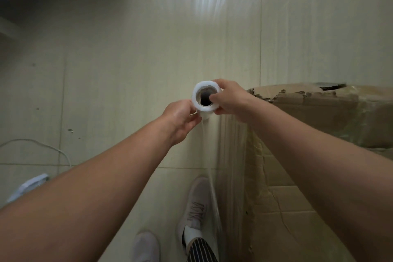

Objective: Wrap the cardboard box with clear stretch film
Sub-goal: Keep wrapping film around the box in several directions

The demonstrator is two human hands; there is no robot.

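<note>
A white roll of clear stretch film point(200, 93) stands upright in front of me, seen end-on with its dark core hole facing up. My right hand point(230, 98) grips the roll's top, thumb hooked into the core. My left hand point(180, 118) holds the roll's left side lower down, fingers curled round it. A sheet of film point(228, 155) runs from the roll down to the tall cardboard box point(314, 112) on my right. The box has a torn top edge and glossy film over its faces.
Pale tiled floor point(127, 59) all around. My two grey shoes point(196, 204) stand just left of the box. A white cable point(49, 147) and a pale blue object point(27, 186) lie at the lower left. Dark furniture fills the top left corner.
</note>
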